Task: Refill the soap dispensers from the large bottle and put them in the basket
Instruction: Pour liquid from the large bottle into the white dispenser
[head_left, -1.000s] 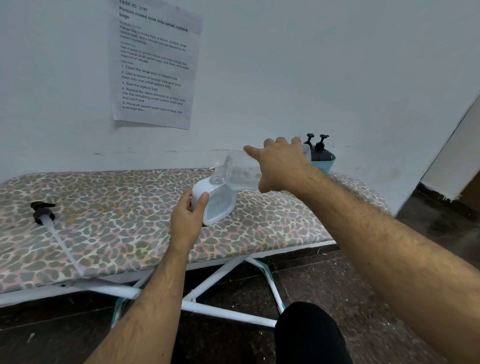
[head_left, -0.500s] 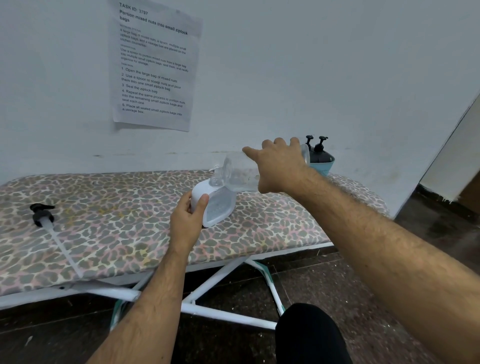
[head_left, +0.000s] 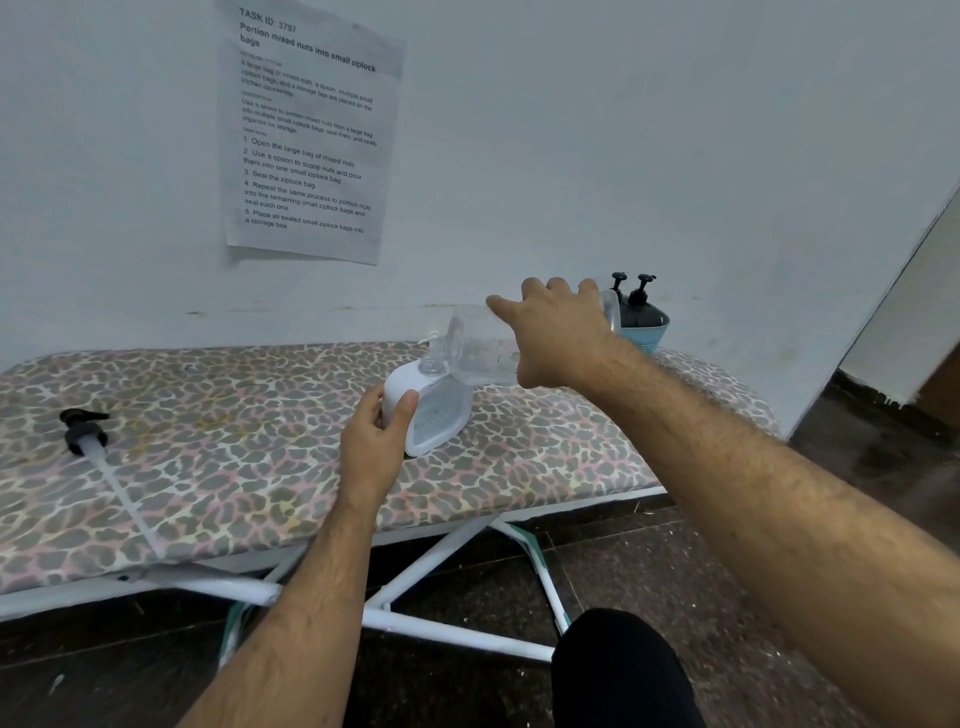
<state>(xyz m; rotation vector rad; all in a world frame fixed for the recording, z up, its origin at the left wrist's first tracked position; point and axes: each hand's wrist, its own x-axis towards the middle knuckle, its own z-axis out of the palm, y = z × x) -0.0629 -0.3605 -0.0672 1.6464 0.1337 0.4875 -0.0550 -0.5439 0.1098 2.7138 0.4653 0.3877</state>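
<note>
My right hand (head_left: 556, 332) grips a large clear bottle (head_left: 475, 348), tipped almost flat with its neck over the open top of a white soap dispenser (head_left: 434, 410). My left hand (head_left: 374, 441) holds that dispenser on the leopard-print board (head_left: 218, 457), tilted slightly. The dispenser's black pump head with its long white tube (head_left: 98, 462) lies loose on the board at the far left. A light blue basket (head_left: 652, 332) at the back right holds two dark dispensers (head_left: 636, 306) with black pumps.
The board stands on a white metal frame (head_left: 415, 618) against a white wall with a printed sheet (head_left: 309, 135). Dark floor lies below. A dark knee (head_left: 618, 670) shows at the bottom.
</note>
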